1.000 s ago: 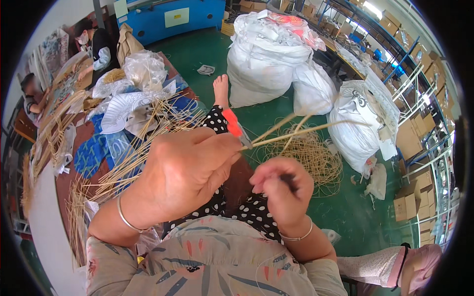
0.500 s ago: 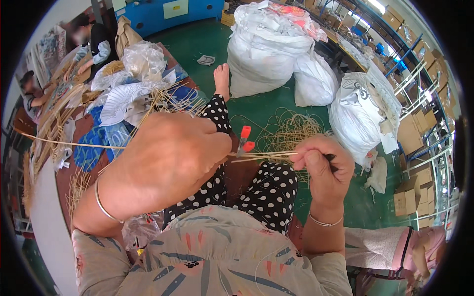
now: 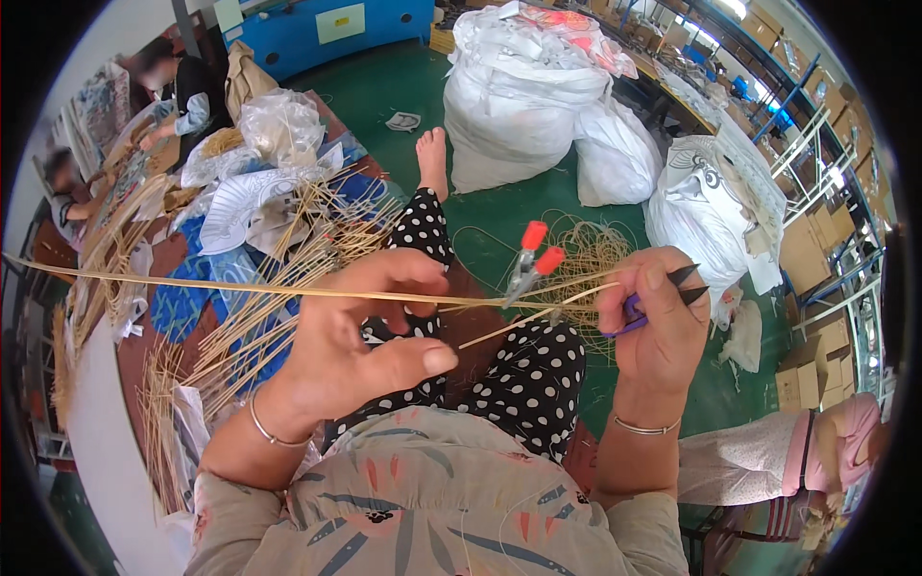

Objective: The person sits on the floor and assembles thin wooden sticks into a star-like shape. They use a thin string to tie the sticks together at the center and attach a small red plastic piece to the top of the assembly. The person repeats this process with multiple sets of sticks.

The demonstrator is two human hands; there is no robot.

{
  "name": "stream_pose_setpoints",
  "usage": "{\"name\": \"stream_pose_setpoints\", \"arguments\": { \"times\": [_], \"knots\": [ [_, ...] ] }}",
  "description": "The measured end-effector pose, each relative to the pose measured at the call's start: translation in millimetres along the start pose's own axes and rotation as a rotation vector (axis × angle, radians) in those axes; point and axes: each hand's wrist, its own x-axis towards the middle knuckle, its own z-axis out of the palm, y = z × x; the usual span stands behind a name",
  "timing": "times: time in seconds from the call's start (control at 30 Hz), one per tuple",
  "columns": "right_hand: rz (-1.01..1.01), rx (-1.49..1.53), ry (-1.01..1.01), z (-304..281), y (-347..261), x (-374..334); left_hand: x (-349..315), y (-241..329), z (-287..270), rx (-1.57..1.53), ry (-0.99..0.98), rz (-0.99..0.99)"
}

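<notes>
My left hand point(image 3: 360, 331) is open, its thumb and fingers spread apart around a long thin bamboo-like strip point(image 3: 221, 285). That strip runs from the far left across the hand to a metal spring clip point(image 3: 523, 274) with red-tipped handles, which grips it together with other thin strips. Between thumb and fingers, my right hand point(image 3: 658, 312) pinches the thin strips point(image 3: 571, 300) to the right of the clip. One short strip end slants down left below the clip. Also in the right hand is a small tool point(image 3: 631, 309) with a purple part; two dark points stick out behind the thumb.
Loose strips point(image 3: 259, 326) lie on a low table at left with plastic bags. A coil of thin strands point(image 3: 586, 245) lies on the green floor ahead, near big white sacks point(image 3: 523, 106). Two people work at far left; another person point(image 3: 768, 451) is at lower right.
My left hand has turned over and opened, moving off the clip. The clip and strips now sit farther right and higher. The right hand's purple tool has come into sight.
</notes>
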Motion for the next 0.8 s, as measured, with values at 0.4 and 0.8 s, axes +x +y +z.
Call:
{"name": "stream_pose_setpoints", "arguments": {
  "times": [0.4, 0.8],
  "knots": [
    [0.048, 0.035, -0.079, -1.8, 4.2, -1.8, 12.4, 21.7, 12.6, 0.115, -0.125, -0.178],
    [-0.175, 0.133, -0.073, -1.5, -24.6, -10.2, 14.4, 13.3, 15.6, 0.227, -0.139, -0.004]
  ]
}}
